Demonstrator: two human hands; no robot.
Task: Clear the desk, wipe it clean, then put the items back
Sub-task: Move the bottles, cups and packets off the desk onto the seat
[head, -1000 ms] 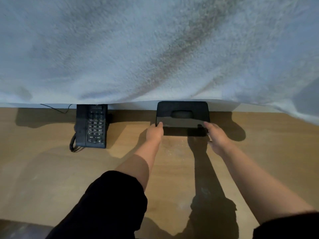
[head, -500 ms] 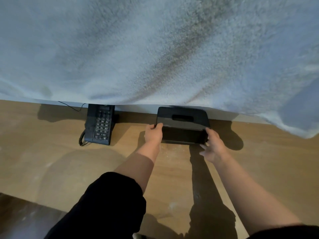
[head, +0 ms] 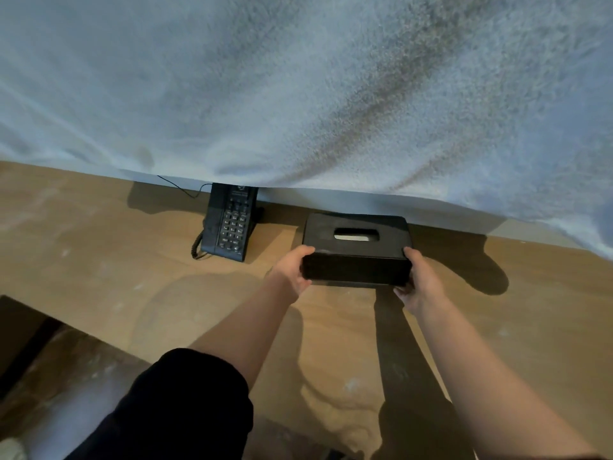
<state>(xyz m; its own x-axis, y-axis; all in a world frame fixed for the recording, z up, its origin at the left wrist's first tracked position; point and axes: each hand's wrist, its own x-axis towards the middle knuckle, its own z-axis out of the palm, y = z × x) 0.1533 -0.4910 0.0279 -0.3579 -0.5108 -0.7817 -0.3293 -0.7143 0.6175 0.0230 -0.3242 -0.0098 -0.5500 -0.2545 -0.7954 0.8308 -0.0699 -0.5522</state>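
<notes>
We've got the black tissue box (head: 356, 247) gripped at both ends: left hand (head: 292, 268) curled round its left end, right hand (head: 419, 283) round the right. It's at the far side of the wooden desk (head: 132, 277), just right of the phone (head: 230, 224), below a fuzzy white cloth (head: 298, 94).

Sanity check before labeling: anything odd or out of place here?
Yes: a pale fuzzy cloth blocks the upper view, hiding the top of the phone. The desk shows whitish smudges. The tissue box looks intact.
</notes>
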